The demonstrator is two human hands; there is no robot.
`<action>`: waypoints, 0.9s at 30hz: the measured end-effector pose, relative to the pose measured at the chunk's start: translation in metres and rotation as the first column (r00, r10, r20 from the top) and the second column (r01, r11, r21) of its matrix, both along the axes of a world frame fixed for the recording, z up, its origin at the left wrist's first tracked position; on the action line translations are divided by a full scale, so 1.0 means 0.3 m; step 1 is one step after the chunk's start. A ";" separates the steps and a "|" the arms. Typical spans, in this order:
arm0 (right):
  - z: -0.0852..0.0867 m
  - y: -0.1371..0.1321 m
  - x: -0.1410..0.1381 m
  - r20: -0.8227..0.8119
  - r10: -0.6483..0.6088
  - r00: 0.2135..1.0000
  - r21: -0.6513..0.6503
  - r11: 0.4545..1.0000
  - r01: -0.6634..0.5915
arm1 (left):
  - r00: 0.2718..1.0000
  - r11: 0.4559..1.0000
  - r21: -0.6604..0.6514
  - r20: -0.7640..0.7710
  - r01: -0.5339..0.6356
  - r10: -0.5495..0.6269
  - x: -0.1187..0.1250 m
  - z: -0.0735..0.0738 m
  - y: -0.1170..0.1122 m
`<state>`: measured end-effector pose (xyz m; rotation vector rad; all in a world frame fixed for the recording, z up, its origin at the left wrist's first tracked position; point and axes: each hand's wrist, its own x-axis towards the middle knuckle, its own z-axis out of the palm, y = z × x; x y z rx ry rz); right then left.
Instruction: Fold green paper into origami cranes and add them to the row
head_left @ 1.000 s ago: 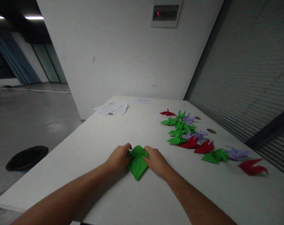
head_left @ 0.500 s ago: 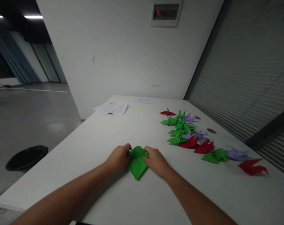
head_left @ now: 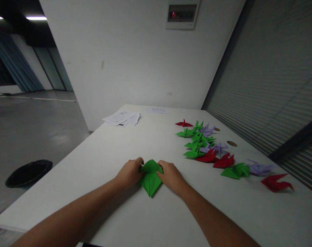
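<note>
A green sheet of folded origami paper [head_left: 150, 183] lies on the white table [head_left: 145, 223] in front of me, its lower point toward me and its upper flap lifted and curved. My left hand [head_left: 131, 172] pinches its left edge, thumb and fingers closed. On the opposite edge my right hand [head_left: 171, 176] has the same kind of grip, the thumb on top of the paper. Creases run down the middle of the lower part. The fingertips behind the paper are partly hidden.
To the right is a group of folded paper cranes: green ones [head_left: 197, 137], red ones [head_left: 276, 182] and purple ones [head_left: 260, 168]. Printed papers [head_left: 122, 118] lie at the back left. A black bin [head_left: 29, 173] stands on the floor at left. Blinds [head_left: 269, 85] border the right side.
</note>
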<state>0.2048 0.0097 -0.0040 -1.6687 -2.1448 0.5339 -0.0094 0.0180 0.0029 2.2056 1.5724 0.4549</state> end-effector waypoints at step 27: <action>0.066 -0.029 0.142 -0.395 0.326 0.859 -0.142 0.902 -0.408 | 0.982 0.995 0.009 0.165 0.095 -0.095 -0.019 -0.016 0.022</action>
